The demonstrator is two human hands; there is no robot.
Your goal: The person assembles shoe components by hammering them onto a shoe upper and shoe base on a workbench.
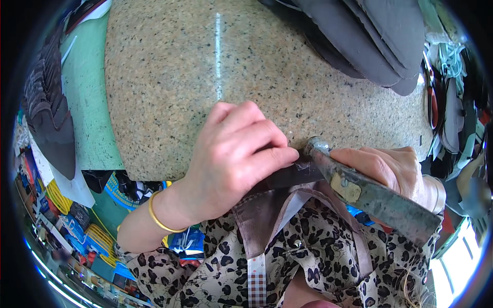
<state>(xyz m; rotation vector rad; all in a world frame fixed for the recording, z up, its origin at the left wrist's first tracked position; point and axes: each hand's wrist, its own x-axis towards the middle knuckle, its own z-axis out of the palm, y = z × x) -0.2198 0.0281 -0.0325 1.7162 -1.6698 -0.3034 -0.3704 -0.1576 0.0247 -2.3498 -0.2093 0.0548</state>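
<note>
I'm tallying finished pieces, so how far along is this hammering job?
Done, it seems: a stack of dark grey cut pieces lies at the slab's far edge. In hand: the left hand pins a dark piece at the near edge while the right hand holds a hammer at it. What's left cannot be told.

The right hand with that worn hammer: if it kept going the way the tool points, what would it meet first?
Probably the dark leather piece pinned under the left hand on the stone slab; the hammer head sits right by those fingertips, though depth is unclear.
</note>
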